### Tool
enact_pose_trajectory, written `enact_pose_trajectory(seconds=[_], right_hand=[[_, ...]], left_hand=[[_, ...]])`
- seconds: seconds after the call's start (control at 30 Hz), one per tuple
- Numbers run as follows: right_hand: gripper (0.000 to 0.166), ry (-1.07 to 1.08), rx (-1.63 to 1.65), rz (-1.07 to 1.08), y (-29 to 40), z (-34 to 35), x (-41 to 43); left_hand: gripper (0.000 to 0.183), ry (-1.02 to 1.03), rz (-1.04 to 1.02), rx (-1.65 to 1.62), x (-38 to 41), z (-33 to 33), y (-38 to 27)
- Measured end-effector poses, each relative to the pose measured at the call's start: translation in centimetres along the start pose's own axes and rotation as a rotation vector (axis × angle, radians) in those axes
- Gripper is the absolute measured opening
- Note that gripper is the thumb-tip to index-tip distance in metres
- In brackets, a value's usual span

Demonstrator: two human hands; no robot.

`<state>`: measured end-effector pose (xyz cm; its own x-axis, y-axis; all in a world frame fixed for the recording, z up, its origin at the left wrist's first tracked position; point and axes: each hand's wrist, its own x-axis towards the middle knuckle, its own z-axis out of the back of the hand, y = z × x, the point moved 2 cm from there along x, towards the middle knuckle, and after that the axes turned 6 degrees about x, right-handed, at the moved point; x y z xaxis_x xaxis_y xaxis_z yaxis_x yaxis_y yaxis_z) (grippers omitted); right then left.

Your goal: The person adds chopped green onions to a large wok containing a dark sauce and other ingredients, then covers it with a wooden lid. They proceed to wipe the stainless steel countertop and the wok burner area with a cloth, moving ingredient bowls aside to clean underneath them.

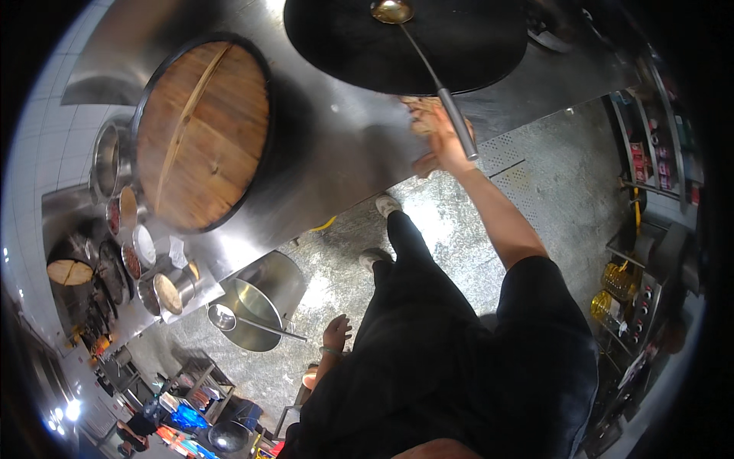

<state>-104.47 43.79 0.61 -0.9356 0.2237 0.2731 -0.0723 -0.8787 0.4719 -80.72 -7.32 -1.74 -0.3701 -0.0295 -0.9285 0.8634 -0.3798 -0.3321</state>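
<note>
At the front edge of the steel stove top, my right hand (450,146) presses on a crumpled patterned cloth (421,115), gripping part of it; some fingers are hidden. Above that hand, a ladle's grey handle (457,123) leans over the rim of a large black wok (344,51). The ladle's metal bowl (391,11) lies inside the wok. My left hand (337,334) hangs low beside my body, with a band at the wrist. Its fingers are loosely apart and hold nothing.
A wooden lid (200,137) covers a second wok at left. Several seasoning bowls (144,243) stand farther left. A tall steel pot (250,342) with a second ladle (222,317) stands on the floor. Shelves (654,132) and oil bottles (602,304) are at right; another person (135,430) is far lower left.
</note>
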Motion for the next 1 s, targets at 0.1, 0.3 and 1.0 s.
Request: enact_pose_trajectory(seconds=[0.1,0.3,1.0], right_hand=[[0.016,-0.308,0.151,-0.262,-5.9,4.5,-0.6],[0.035,-0.349,-0.229,-0.31,-7.6,3.1,1.9],[0.039,0.399,0.28,0.765,45.2,-23.7,-2.9]], left_hand=[[0.035,0.055,0.0,0.07,0.7,-1.0,-1.3],[0.035,0.044,-0.083,0.054,0.6,-2.0,-3.8],[0.035,-0.324,0.084,-0.552,-8.2,0.5,24.9]])
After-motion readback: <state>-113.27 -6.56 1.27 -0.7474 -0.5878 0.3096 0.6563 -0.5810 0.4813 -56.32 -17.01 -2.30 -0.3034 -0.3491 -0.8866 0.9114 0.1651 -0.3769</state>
